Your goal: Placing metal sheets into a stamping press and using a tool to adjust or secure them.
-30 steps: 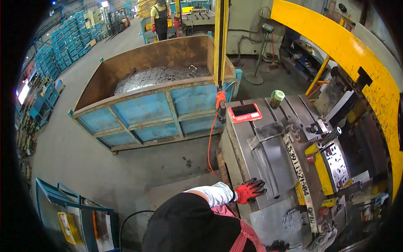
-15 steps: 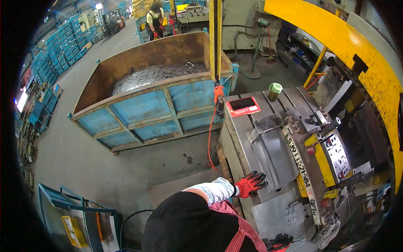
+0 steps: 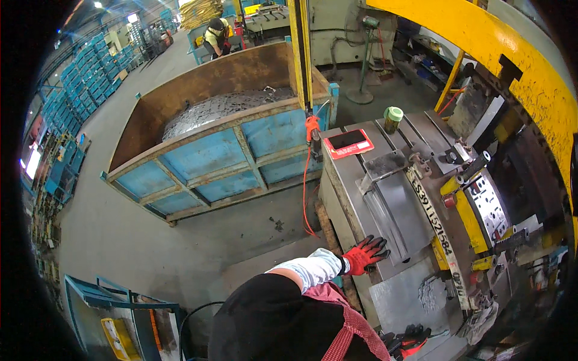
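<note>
My left hand [image 3: 363, 256], in a red glove with black fingertips, lies with its fingers spread on the edge of the grey machine bed [image 3: 355, 207]. Just beyond its fingertips is a long grey metal die block [image 3: 400, 216]. At the lower edge my right hand [image 3: 412, 341], in a similar glove, is partly cut off. Its fingers look curled around a thin rod [image 3: 441, 333], whose light tip sticks out to the right. Between the hands and the die lies a flat metal sheet [image 3: 394, 296], with a patch of small dark metal pieces [image 3: 428, 295] at its right.
A large blue bin [image 3: 208, 156] with metal scrap stands beyond the bed. A phone on a red-and-white packet [image 3: 349, 144] and a green-lidded jar [image 3: 392, 120] rest on the bed. An orange cord [image 3: 305, 201] hangs beside it. A yellow machine frame [image 3: 481, 36] arches overhead right.
The view has shifted slightly, and both hands stay near the same spots on the bed. Behind the bin, the other person has bent lower.
</note>
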`<action>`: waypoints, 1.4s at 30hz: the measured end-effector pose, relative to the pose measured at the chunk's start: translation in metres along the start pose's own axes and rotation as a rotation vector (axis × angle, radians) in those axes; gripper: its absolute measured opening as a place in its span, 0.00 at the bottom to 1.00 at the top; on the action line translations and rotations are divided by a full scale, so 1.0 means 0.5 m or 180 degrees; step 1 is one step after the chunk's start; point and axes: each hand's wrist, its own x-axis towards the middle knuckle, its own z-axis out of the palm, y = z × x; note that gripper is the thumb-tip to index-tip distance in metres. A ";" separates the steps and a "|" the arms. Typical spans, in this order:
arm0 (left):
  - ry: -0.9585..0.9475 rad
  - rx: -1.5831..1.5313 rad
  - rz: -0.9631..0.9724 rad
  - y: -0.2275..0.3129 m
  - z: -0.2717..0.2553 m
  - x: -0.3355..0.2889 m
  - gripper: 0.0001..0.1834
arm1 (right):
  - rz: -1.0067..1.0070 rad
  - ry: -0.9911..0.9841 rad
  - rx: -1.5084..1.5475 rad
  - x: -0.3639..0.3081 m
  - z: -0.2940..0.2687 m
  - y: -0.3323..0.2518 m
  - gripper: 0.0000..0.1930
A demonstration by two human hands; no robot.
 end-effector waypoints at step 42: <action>-0.0113 -0.0084 -0.0113 0.008 -0.019 0.002 0.48 | -0.0153 -0.0715 -0.0392 -0.087 0.060 -0.030 0.24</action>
